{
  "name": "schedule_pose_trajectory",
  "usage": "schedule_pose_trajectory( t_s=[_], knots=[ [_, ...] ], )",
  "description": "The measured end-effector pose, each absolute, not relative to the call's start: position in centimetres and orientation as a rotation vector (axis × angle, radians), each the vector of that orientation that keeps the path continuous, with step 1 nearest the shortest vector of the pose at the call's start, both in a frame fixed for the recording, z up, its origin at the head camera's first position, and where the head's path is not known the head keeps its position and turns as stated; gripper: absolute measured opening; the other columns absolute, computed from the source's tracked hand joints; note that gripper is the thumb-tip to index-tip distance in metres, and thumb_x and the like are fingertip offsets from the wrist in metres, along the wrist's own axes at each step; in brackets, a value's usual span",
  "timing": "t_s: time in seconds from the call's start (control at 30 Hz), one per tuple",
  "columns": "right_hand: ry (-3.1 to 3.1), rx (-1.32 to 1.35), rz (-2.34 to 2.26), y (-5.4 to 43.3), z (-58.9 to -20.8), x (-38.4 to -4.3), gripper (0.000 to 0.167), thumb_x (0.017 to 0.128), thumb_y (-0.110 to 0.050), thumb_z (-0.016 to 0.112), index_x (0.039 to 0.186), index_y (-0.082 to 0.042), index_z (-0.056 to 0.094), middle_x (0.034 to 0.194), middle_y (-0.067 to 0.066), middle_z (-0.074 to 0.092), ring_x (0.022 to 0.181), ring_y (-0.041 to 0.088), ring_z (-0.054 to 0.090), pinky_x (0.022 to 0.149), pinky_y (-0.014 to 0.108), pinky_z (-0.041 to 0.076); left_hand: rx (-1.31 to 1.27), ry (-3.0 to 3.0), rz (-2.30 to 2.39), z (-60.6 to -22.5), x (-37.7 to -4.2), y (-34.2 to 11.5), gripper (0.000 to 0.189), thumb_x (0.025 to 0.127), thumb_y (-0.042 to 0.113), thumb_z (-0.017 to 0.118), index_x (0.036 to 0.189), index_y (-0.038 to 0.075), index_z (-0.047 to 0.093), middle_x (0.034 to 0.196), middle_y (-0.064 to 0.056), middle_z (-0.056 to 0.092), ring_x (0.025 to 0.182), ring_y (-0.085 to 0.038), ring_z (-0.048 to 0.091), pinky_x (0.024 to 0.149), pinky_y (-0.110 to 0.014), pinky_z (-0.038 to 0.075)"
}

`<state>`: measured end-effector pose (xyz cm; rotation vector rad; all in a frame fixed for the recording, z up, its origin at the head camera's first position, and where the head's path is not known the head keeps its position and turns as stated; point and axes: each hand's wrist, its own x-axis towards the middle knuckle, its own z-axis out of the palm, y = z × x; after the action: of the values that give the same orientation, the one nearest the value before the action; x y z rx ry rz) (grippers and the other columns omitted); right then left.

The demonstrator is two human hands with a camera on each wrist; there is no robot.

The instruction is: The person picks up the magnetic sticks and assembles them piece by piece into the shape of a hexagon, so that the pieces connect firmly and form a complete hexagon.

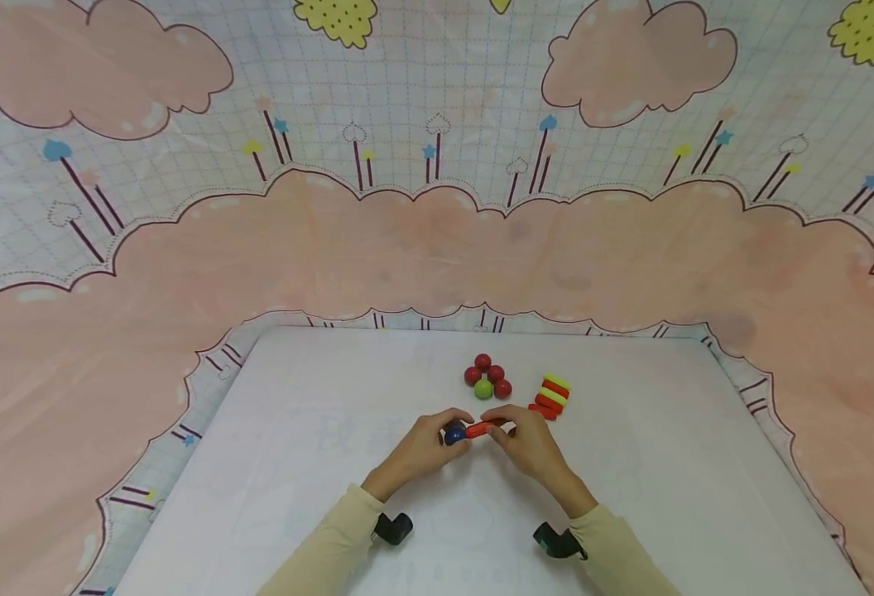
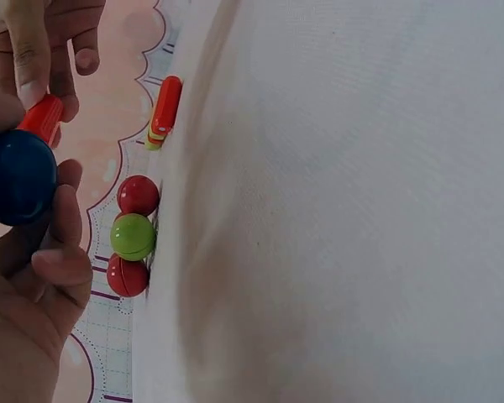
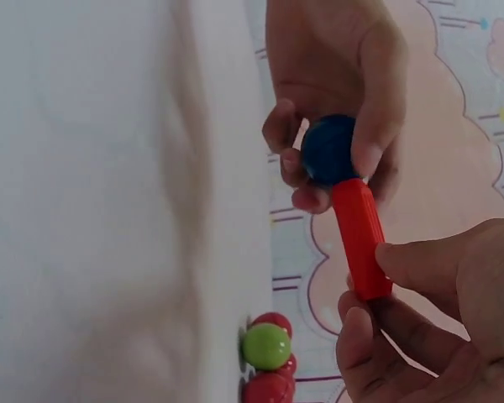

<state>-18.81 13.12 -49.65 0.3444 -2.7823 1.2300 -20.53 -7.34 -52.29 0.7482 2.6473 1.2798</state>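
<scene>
My left hand grips a shiny dark blue ball between thumb and fingers. A sliver of a second blue surface shows beside it in the left wrist view. My right hand pinches a red ridged rod near its far end, between thumb and fingers. The rod's other end meets the blue ball, so ball and rod lie in one line between my hands. Both are held up over the white table.
Beyond my hands lies a cluster of several red balls with one green ball at its near side. Right of them, red and yellow-green rods lie side by side in a row. A patterned cloth hangs behind the table.
</scene>
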Motion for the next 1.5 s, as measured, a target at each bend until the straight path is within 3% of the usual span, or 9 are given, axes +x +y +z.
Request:
schedule_pose_trajectory(
  t_s=[0.27,0.8,1.03,1.3,1.5],
  knots=[
    [-2.751,0.371,1.278,13.2,-49.4,-19.4,0.019,0.087,-0.010,0.074,0.105,-0.011,0.073,0.100,0.000,0.070,0.090,0.015,0.063,0.077,0.030,0.056,0.752,2.657,1.228,-52.4,-20.7,-6.9,0.025,0.095,0.034,0.064,0.116,0.020,0.065,0.085,0.006,0.065,0.072,-0.006,0.051,0.066,-0.021,0.043],
    [-2.772,0.103,1.242,15.9,-50.9,-25.2,0.024,0.089,-0.017,0.072,0.112,-0.009,0.070,0.111,0.010,0.070,0.102,0.027,0.063,0.081,0.041,0.056,0.642,2.597,1.270,-53.1,-20.7,-7.3,0.026,0.095,0.035,0.064,0.118,0.025,0.065,0.100,0.005,0.067,0.085,-0.011,0.054,0.074,-0.024,0.047],
    [-2.838,0.020,1.183,16.0,-51.7,-26.5,0.029,0.088,-0.021,0.073,0.114,-0.011,0.069,0.115,0.010,0.069,0.107,0.028,0.062,0.088,0.045,0.054,0.639,2.613,1.254,-53.3,-20.7,-7.4,0.025,0.094,0.037,0.064,0.117,0.027,0.065,0.089,0.008,0.063,0.081,-0.011,0.053,0.069,-0.024,0.044],
    [-2.913,-0.039,1.153,15.6,-52.2,-27.5,0.038,0.087,-0.026,0.075,0.121,-0.013,0.066,0.121,0.009,0.067,0.111,0.029,0.060,0.092,0.048,0.051,0.621,2.600,1.280,-53.0,-20.8,-7.4,0.027,0.094,0.036,0.064,0.118,0.024,0.065,0.096,0.006,0.066,0.085,-0.012,0.054,0.073,-0.025,0.045],
    [-2.921,0.009,1.097,15.4,-52.4,-28.0,0.038,0.086,-0.023,0.076,0.121,-0.011,0.068,0.121,0.011,0.068,0.108,0.030,0.061,0.093,0.047,0.051,0.618,2.615,1.283,-52.9,-20.8,-7.3,0.025,0.095,0.036,0.064,0.117,0.024,0.065,0.091,0.006,0.065,0.081,-0.011,0.054,0.070,-0.024,0.045]
  ],
)
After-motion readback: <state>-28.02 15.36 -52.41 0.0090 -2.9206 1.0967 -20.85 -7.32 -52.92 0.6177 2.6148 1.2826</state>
